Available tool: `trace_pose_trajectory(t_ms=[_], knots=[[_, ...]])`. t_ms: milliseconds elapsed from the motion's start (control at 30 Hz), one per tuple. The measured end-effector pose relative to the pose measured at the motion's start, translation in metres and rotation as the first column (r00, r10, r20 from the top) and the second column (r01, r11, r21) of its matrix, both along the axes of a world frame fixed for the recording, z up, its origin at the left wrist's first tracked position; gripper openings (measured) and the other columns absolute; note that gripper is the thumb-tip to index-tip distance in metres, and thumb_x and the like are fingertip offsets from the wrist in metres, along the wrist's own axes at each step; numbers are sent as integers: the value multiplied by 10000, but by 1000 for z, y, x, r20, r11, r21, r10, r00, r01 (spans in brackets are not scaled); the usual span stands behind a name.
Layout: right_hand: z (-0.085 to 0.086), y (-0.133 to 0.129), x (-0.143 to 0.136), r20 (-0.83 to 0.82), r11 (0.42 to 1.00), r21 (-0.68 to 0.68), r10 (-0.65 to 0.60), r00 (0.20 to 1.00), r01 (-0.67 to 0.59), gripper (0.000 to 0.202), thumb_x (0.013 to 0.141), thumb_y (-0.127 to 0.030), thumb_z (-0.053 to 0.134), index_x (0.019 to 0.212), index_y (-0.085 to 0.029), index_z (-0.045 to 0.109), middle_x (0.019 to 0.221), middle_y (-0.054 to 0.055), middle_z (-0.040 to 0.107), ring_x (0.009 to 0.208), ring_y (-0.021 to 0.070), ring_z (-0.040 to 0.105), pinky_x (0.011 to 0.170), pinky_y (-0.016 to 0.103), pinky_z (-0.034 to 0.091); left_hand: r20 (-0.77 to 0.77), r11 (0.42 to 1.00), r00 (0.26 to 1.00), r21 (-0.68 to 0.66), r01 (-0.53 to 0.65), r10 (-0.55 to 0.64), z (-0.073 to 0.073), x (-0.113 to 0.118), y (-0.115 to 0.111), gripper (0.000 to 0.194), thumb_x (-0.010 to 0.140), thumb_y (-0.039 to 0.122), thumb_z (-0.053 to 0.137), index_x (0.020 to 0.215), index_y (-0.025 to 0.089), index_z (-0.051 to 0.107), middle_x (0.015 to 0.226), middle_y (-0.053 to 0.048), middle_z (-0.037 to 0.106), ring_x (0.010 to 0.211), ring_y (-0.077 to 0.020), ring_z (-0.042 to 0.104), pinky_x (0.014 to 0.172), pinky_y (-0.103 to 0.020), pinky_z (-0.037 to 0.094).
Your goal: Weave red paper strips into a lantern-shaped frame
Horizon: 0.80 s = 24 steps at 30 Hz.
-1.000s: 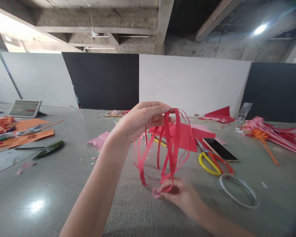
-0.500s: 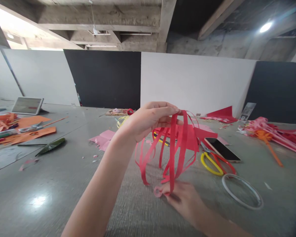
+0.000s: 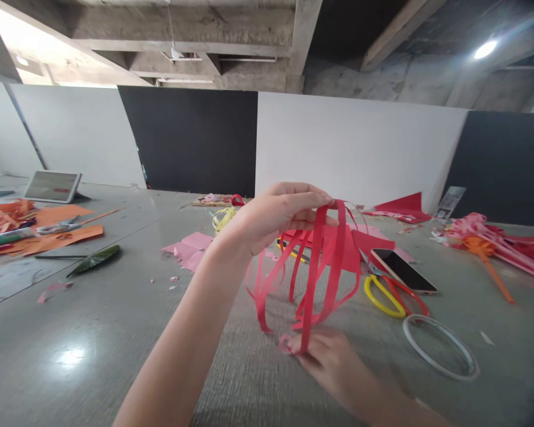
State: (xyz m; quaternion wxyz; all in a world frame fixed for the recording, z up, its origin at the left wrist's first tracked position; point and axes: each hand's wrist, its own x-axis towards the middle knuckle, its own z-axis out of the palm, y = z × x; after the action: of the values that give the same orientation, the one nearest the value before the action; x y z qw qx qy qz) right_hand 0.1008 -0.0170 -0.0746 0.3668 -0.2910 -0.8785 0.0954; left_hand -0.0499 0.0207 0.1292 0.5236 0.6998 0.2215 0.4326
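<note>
My left hand (image 3: 289, 207) is raised over the table, its fingers closed on the top of a bundle of red paper strips (image 3: 336, 255). The strips hang down in loose curved loops. Lower down, my right hand (image 3: 333, 356) pinches the bottom end of one long strip between thumb and finger. A small pink paper ring (image 3: 285, 344) shows at those fingertips; whether it is joined to the strip I cannot tell. Behind the strips lies a sheet of red paper (image 3: 374, 242), partly hidden by them.
To the right are yellow-and-red-handled scissors (image 3: 385, 296), a phone (image 3: 403, 270), a white tape ring (image 3: 440, 347) and a pile of pink and red paper (image 3: 485, 228). Pink paper (image 3: 189, 249), a green leaf (image 3: 95, 261), orange paper (image 3: 71, 237) and a tablet (image 3: 52, 187) lie left.
My right hand has drawn the strip's lower end slightly to the left. My left hand still grips the top. The whole view has shifted a little.
</note>
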Motion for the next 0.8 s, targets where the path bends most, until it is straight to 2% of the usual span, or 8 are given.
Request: trace_pose_trajectory(t_ms=[267,400,667,800], knots=[[-1,0,2,110,1000,-24,11,994,-8,207,751,-109,524,908,-190,632,809,34,697,738,169,640,703,264,493,1,1000,1000,-13,14,-14,0,1,1,99,745,186,526,723,119,595,747,-33,587,685,-95,543,729,-265,413],[1,0,1,78,999,-33,36,996,-34,230,741,-96,528,926,-197,621,872,28,694,801,166,634,752,263,479,-9,1000,1000,-5,19,-19,0,1,0,108,753,185,516,737,114,595,789,-46,593,702,-99,546,744,-268,411],[2,-3,-1,-12,996,-88,-1,1000,0,218,765,-119,500,901,-234,625,826,27,700,729,194,648,675,268,494,-13,1000,1000,-23,14,-14,0,1,0,105,752,187,523,724,118,596,731,-26,576,662,-85,533,698,-247,405],[2,-3,0,-18,996,-94,6,1000,-8,226,757,-104,500,903,-229,617,853,22,696,754,182,643,701,251,488,-13,999,1000,-35,10,-11,0,1,0,102,750,188,525,721,125,599,732,-22,580,655,-82,533,701,-248,403]])
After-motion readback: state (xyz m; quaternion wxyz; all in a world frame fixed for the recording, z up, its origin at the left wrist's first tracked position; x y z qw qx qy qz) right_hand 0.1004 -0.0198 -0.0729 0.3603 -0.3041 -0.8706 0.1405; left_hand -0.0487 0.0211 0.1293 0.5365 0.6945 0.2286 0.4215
